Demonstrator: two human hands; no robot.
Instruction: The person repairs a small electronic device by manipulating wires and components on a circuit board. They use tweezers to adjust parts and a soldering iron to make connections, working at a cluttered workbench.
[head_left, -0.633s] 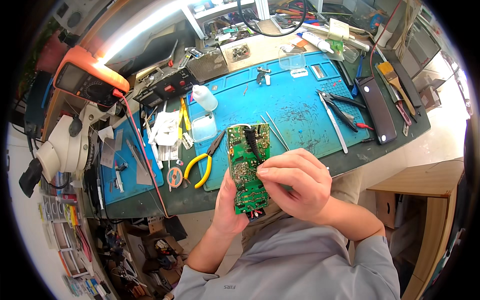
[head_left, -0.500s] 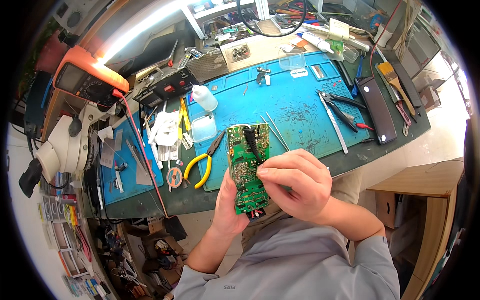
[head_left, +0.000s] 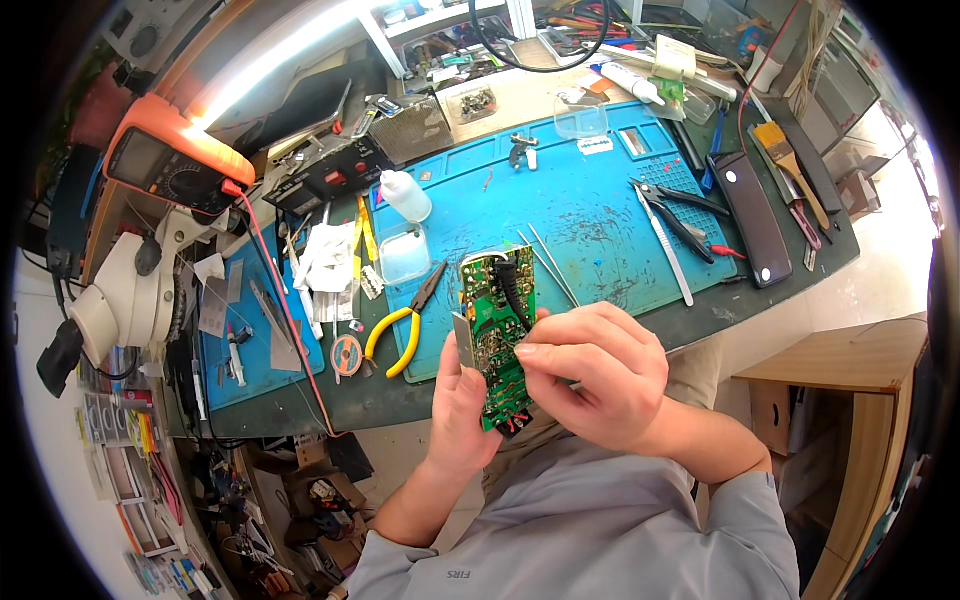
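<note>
A green circuit board (head_left: 492,350) stands tilted over the near edge of the bench, its soldered face toward me. My left hand (head_left: 462,425) grips the lower left side of the board, next to a grey metal plate (head_left: 463,342) along that edge. A black cable (head_left: 510,290) with a ribbed sleeve runs down the board from its top. My right hand (head_left: 608,375) is closed, thumb and forefinger pinching the cable near the board's right edge; the fingertips hide where the cable continues. Red wires (head_left: 516,424) show at the board's bottom end.
Yellow-handled pliers (head_left: 408,335) lie left of the board, and tweezers (head_left: 550,265) just beyond it on the blue mat (head_left: 470,200). Black cutters (head_left: 680,220) and a dark casing (head_left: 752,220) lie to the right. An orange multimeter (head_left: 175,160) stands at the left.
The board has turned about its long axis, so the metal plate on its left side now shows. Both hands keep their hold, with the right shifted very slightly.
</note>
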